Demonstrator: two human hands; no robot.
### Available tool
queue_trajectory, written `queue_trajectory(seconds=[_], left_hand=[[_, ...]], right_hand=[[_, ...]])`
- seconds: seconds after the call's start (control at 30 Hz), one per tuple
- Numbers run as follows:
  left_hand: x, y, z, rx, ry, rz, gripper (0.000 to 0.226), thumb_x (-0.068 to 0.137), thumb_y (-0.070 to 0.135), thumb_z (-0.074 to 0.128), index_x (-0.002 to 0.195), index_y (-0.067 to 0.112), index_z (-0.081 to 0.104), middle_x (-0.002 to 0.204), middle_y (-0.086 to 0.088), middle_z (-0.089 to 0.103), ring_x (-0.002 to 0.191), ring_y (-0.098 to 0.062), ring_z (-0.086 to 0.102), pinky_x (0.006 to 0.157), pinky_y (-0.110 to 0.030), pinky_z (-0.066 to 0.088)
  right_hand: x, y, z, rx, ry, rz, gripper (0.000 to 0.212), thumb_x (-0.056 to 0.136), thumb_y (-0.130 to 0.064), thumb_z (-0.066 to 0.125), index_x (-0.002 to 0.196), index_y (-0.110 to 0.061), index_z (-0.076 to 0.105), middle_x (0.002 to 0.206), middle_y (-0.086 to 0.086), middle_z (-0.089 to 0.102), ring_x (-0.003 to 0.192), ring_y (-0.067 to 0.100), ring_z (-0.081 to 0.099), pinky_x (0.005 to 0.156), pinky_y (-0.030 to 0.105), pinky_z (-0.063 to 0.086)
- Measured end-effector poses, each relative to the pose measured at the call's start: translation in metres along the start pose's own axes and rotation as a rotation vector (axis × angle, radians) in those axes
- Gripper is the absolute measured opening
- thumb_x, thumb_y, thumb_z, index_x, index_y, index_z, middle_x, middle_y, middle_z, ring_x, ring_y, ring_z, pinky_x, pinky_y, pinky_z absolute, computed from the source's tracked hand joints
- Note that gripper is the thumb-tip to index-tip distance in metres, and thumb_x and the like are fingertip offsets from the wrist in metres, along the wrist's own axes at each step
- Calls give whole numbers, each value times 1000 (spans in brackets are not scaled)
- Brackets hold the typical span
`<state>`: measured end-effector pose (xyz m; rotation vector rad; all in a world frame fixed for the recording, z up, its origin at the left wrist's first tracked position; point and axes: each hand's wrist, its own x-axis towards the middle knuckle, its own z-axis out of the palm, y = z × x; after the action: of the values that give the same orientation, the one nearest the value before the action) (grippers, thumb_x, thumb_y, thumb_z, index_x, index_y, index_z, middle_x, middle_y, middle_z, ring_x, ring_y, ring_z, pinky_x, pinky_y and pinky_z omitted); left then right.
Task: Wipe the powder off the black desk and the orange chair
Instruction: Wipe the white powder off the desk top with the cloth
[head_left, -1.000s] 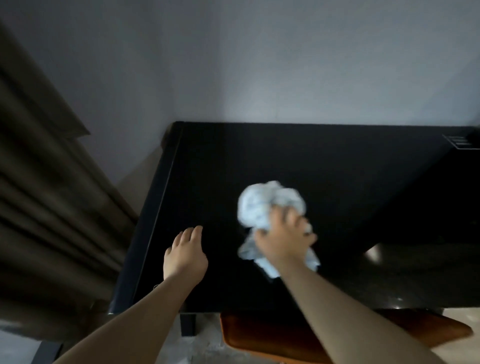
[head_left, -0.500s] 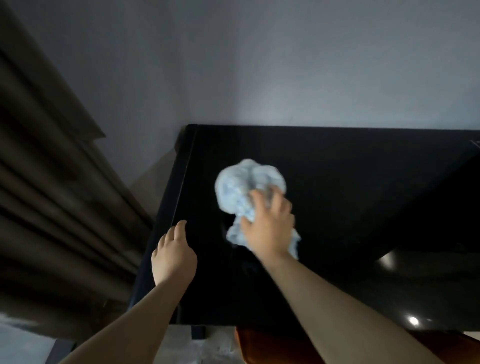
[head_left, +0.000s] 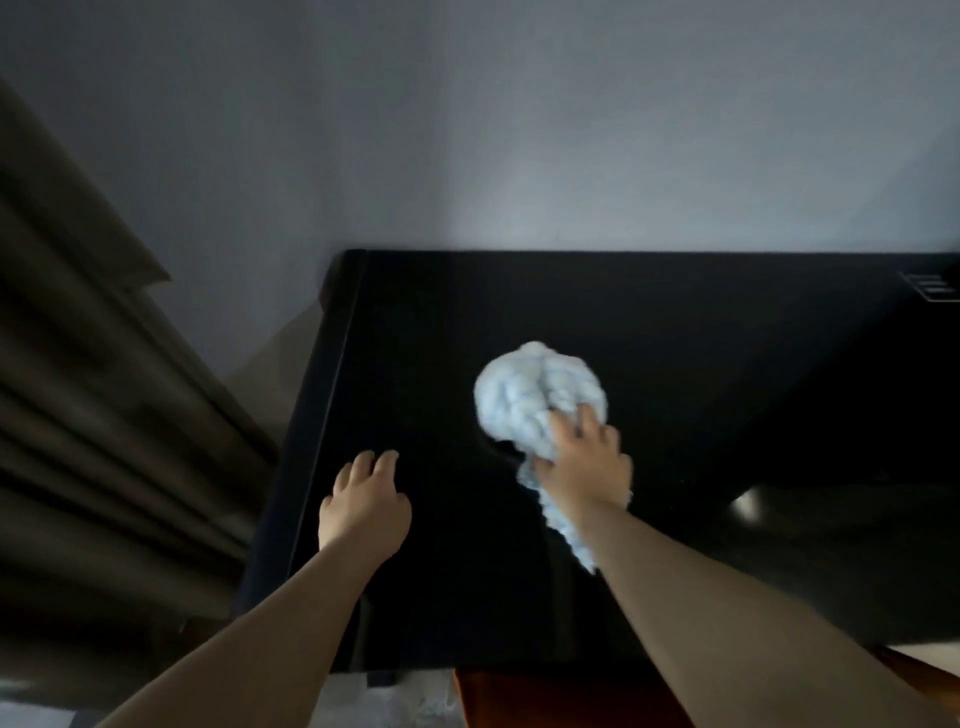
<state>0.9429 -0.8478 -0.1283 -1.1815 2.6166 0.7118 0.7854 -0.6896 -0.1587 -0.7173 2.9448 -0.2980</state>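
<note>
The black desk (head_left: 701, 332) fills the middle of the head view, its top glossy and dark. A crumpled light-blue cloth (head_left: 530, 395) lies bunched on the desk near its centre. My right hand (head_left: 582, 462) grips the near part of the cloth and presses it onto the desk top. My left hand (head_left: 363, 504) rests on the desk close to its left edge, fingers loosely bent, holding nothing. A strip of the orange chair (head_left: 545, 696) shows under the desk's front edge. I cannot make out powder on the dark surface.
A grey wall (head_left: 519, 130) stands right behind the desk. Brown curtains (head_left: 93, 415) hang along the left side, close to the desk's left edge. A small vent or socket plate (head_left: 930, 286) sits at the desk's far right corner. Pale floor shows below.
My right hand has swept the cloth left and away, then back to the right toward the desk's centre. My left hand stayed by the left edge.
</note>
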Motion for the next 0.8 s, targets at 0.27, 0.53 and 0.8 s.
queue_trajectory(seconds=[0.27,0.53,0.8], left_hand=[[-7,48,38,174,-78,161,58,98,35,38,149,31,12,159,-1,6,146,-25,-1,117,-50,13],[-26,81,63,159,-41,121,55,99,34,33,149,26,13,159,0,7,146,-23,-1,117,-48,11],[-62,190,111,12,-174,77,54,99,36,33,149,32,14,159,3,7,146,-27,-5,114,-55,8]], right_hand=[[-48,139,-47,19,288,528,67,78,-30,70,137,-13,42,138,23,38,113,47,41,87,53,39],[-67,66,-10,30,-4,-199,53,86,-43,53,134,-39,31,147,-5,23,123,27,33,97,39,33],[-51,226,-53,-52,3,115,59,90,-46,50,142,-35,25,147,0,24,119,28,36,94,39,40]])
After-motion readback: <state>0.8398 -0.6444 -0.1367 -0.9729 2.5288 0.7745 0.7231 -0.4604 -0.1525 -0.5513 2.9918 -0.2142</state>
